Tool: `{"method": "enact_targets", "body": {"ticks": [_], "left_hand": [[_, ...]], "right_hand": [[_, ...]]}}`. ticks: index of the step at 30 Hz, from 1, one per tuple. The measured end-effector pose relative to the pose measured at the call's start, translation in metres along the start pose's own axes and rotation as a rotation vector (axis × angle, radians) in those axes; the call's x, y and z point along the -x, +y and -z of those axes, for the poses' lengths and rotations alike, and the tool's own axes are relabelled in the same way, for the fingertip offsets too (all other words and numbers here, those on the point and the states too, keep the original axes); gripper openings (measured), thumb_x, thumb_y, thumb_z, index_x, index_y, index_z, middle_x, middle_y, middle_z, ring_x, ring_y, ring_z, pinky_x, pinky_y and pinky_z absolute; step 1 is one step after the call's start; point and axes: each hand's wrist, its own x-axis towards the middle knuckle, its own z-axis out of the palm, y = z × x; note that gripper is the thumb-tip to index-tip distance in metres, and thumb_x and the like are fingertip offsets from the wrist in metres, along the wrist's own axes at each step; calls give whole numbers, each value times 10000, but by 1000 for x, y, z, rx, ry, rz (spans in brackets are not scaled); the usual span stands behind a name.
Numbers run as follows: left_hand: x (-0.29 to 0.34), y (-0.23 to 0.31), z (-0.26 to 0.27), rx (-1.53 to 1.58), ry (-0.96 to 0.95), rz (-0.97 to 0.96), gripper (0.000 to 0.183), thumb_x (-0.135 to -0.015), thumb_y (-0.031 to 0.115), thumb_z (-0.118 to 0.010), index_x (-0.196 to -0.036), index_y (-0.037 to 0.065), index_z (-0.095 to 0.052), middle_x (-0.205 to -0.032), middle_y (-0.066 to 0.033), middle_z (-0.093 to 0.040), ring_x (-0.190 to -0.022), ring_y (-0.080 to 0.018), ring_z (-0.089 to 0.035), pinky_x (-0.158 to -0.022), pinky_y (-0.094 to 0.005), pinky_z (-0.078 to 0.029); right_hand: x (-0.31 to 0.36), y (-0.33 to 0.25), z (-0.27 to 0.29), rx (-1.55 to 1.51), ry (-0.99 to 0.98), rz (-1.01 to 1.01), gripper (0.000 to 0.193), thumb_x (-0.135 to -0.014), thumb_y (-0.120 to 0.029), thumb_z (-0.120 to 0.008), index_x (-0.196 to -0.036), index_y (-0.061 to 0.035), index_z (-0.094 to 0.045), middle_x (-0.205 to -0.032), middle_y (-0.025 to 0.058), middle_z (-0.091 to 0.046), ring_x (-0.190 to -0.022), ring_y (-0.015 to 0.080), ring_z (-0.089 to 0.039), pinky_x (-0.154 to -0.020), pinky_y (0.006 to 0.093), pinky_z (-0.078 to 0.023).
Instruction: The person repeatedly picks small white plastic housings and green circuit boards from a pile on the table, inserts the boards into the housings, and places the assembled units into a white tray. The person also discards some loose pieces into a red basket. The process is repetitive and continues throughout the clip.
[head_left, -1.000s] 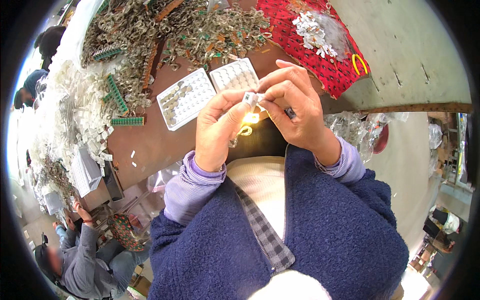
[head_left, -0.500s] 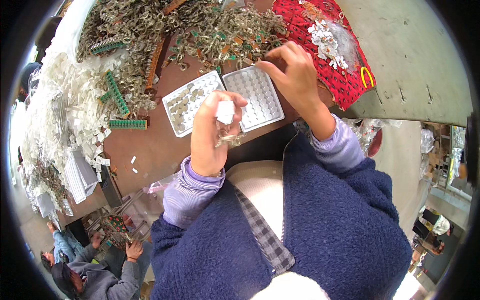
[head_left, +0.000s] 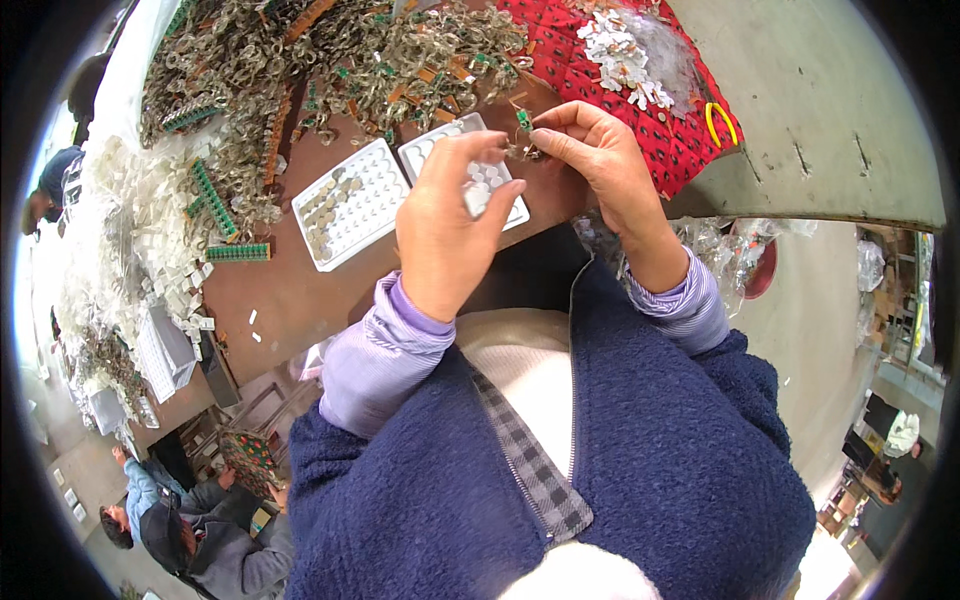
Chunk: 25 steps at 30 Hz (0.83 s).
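Note:
My right hand (head_left: 610, 160) pinches a small green circuit board (head_left: 525, 121) with thin wire trailing from it. Close by on the left, my left hand (head_left: 445, 215) has its thumb and fingers apart, with nothing visible between them. Beneath that hand lies a white tray with round pockets (head_left: 514, 213), partly covered. Another white tray (head_left: 378, 165) sits to its left, with several coin cells (head_left: 330, 205) along its left side. Beyond the trays spreads a heap of wired small boards (head_left: 400, 75).
Small white plastic pieces (head_left: 130, 240) pile up at the left, near green board strips (head_left: 238, 252). A red patterned cloth (head_left: 650, 130) at the right bears white parts (head_left: 620, 60) and yellow-handled pliers or snips (head_left: 720, 125). Other people (head_left: 200, 530) sit at the lower left.
The white piece with clear wire has left my left hand, which has opened and moved up. My right hand has drawn back from the heap and now holds a green circuit board.

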Motion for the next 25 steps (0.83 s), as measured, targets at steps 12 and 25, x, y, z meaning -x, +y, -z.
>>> {"method": "enact_targets", "body": {"ticks": [12, 25], "left_hand": [[18, -4, 62, 803, 167, 552, 116, -989, 99, -807, -1091, 58, -769, -924, 26, -713, -728, -12, -557, -573, -183, -381], [37, -14, 76, 332, 320, 374, 188, -937, 57, -846, -1078, 28, -725, -993, -34, -742, -927, -96, -678, -845, -264, -539]], "right_hand": [[12, 0, -78, 580, -108, 779, 423, -840, -163, -897, -1225, -66, -752, -1179, 111, -753, -1148, 317, -682, -1047, 429, -497], [-12, 3, -115, 905, -191, 1102, 137, -853, -92, -789, -985, -118, -765, -928, 66, -727, -968, 291, -711, -1092, 543, -488]]}}
